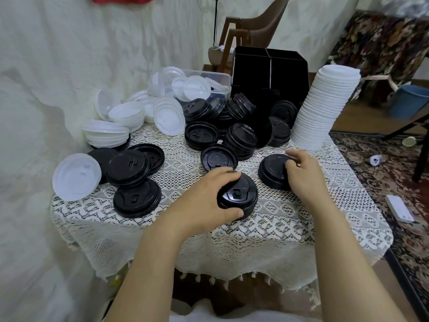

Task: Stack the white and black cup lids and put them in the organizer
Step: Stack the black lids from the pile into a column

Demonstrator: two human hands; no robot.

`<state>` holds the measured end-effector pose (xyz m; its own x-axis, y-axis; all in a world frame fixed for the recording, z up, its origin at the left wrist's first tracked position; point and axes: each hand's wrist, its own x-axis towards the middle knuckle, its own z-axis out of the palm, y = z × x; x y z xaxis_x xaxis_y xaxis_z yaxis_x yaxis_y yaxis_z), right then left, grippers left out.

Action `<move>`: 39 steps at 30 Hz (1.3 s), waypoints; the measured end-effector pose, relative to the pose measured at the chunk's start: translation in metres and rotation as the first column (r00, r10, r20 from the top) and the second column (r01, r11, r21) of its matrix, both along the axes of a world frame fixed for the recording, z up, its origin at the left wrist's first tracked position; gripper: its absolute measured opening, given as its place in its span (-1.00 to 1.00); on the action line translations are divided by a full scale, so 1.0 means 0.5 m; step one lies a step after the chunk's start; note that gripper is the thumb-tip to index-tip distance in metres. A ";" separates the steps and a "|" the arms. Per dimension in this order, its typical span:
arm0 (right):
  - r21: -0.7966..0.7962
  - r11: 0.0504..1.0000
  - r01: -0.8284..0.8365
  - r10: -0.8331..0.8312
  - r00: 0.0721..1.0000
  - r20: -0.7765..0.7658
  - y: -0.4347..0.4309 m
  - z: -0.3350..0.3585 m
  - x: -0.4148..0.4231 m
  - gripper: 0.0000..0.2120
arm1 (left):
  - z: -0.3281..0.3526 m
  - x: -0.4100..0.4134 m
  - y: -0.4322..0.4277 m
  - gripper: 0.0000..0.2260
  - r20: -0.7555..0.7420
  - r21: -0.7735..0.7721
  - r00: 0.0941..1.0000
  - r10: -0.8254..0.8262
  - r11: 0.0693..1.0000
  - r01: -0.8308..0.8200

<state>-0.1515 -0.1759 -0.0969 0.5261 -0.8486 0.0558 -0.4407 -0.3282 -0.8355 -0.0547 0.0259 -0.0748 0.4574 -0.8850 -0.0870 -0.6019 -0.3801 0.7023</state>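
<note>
Left hand [216, 194]: clamped on the near black lid stack [243, 194], fingers curled over its far rim and thumb against its near edge. The stack sits on the lace tablecloth [255, 231] at the near middle of the table.

Right hand [299, 168]: fingers curled round the right rim of the right black lid stack [271, 170], which rests on the cloth just right of the first stack and apart from it.

Tall white lid stack [325, 108]: upright with a slight lean, on the far right of the table, just beyond the right hand.

Organizer [269, 73]: black, with dividers, at the far edge of the table, left of the tall white stack. What its compartments hold cannot be told.

Loose black lids [234, 129]: heaped in front of the organizer, some stacked, some tilted on edge. One single black lid [218, 158] lies just beyond the left hand.

Left black lids [132, 173]: several lying overlapped at the near left.

Loose white lids [130, 115]: piled at the far left. One single white lid [76, 176] overhangs the left table edge.

Clear plastic container [220, 82]: at the far left of the organizer, with white lids inside.
</note>
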 end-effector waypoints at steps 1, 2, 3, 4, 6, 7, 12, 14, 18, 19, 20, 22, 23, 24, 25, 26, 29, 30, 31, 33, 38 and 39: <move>-0.044 0.999 -0.004 0.003 1.000 -0.027 0.001 0.000 -0.002 -0.62 | -0.001 0.000 0.000 -0.35 -0.001 0.000 1.000 0.000 1.000 0.000; -0.081 0.997 -0.015 0.011 0.999 -0.045 0.001 0.000 -0.005 -0.60 | -0.002 0.000 0.000 -0.35 -0.002 0.000 1.000 0.001 1.000 -0.001; -0.093 0.995 -0.034 0.028 0.998 -0.058 0.001 0.002 -0.011 -0.58 | -0.003 0.000 0.001 -0.35 -0.003 -0.001 1.000 0.001 1.000 -0.001; -0.080 0.995 -0.063 0.058 0.997 -0.057 0.001 0.003 -0.017 -0.55 | -0.003 0.001 0.001 -0.35 -0.001 -0.002 1.000 0.001 1.000 -0.001; 0.006 0.983 -0.182 0.182 0.983 -0.014 0.004 0.008 -0.033 -0.44 | -0.004 0.001 0.001 -0.35 0.005 -0.003 1.000 0.000 1.000 0.000; 0.045 0.965 -0.258 0.259 0.966 -0.005 0.006 0.010 -0.040 -0.37 | -0.004 0.001 0.001 -0.35 0.008 -0.002 1.000 -0.001 1.000 0.001; -0.082 0.933 -0.351 0.336 0.929 -0.156 -0.001 -0.003 -0.041 -0.31 | -0.005 0.001 0.000 -0.35 0.011 -0.002 1.000 0.001 1.000 -0.001; -0.129 0.947 -0.295 0.268 0.945 -0.188 -0.002 -0.010 -0.036 -0.29 | -0.006 0.001 -0.001 -0.35 0.016 -0.002 1.000 0.000 1.000 0.000; -0.088 0.928 -0.362 0.339 0.920 -0.198 -0.006 -0.012 -0.040 -0.21 | -0.006 0.001 -0.001 -0.35 0.011 -0.005 1.000 -0.003 1.000 0.003; -0.076 0.920 -0.384 0.365 0.911 -0.192 -0.008 -0.013 -0.043 -0.19 | -0.006 0.001 -0.001 -0.35 0.008 -0.005 1.000 -0.004 1.000 0.004; -0.072 0.919 -0.388 0.371 0.911 -0.178 -0.009 -0.013 -0.045 -0.20 | -0.006 0.001 -0.001 -0.35 0.007 -0.004 1.000 -0.006 1.000 0.006; -0.108 0.932 -0.346 0.327 0.931 -0.159 -0.011 -0.018 -0.045 -0.24 | -0.006 0.001 0.000 -0.35 0.008 -0.002 1.000 -0.006 1.000 0.006; -0.126 0.938 -0.324 0.302 0.939 -0.163 -0.011 -0.019 -0.046 -0.25 | -0.005 0.001 0.000 -0.35 0.008 -0.003 1.000 -0.005 1.000 0.006; -0.135 0.938 -0.319 0.295 0.940 -0.171 -0.011 -0.020 -0.047 -0.23 | -0.005 0.001 0.000 -0.35 0.007 -0.003 1.000 -0.005 1.000 0.005; -0.137 0.933 -0.332 0.306 0.935 -0.181 -0.012 -0.020 -0.050 -0.23 | -0.005 0.001 0.000 -0.35 0.005 -0.004 1.000 -0.005 1.000 0.005; -0.134 0.927 -0.352 0.326 0.928 -0.183 -0.013 -0.020 -0.052 -0.22 | -0.005 0.001 0.000 -0.35 0.004 -0.004 1.000 -0.006 1.000 0.006; -0.138 0.920 -0.368 0.352 0.928 -0.124 -0.016 -0.019 -0.058 -0.26 | -0.005 0.001 0.000 -0.35 0.000 -0.006 1.000 -0.010 1.000 0.010; -0.148 0.924 -0.354 0.339 0.934 -0.114 -0.015 -0.019 -0.058 -0.29 | -0.005 0.000 0.001 -0.35 -0.001 -0.007 1.000 -0.010 1.000 0.010; -0.159 0.929 -0.335 0.321 0.941 -0.110 -0.013 -0.019 -0.057 -0.30 | -0.005 0.000 0.000 -0.35 -0.003 -0.009 1.000 -0.009 1.000 0.009; -0.184 0.938 -0.295 0.281 0.955 -0.098 -0.012 -0.019 -0.055 -0.33 | -0.005 0.000 0.000 -0.35 -0.008 -0.013 1.000 -0.003 1.000 0.003; -0.240 0.948 -0.208 0.200 0.978 -0.054 -0.007 -0.009 -0.053 -0.33 | -0.006 0.001 0.000 -0.34 -0.027 -0.017 1.000 0.002 1.000 -0.002; -0.252 0.947 -0.197 0.192 0.980 -0.044 -0.004 -0.005 -0.053 -0.33 | -0.006 0.002 0.000 -0.34 -0.034 -0.018 0.999 0.003 1.000 -0.004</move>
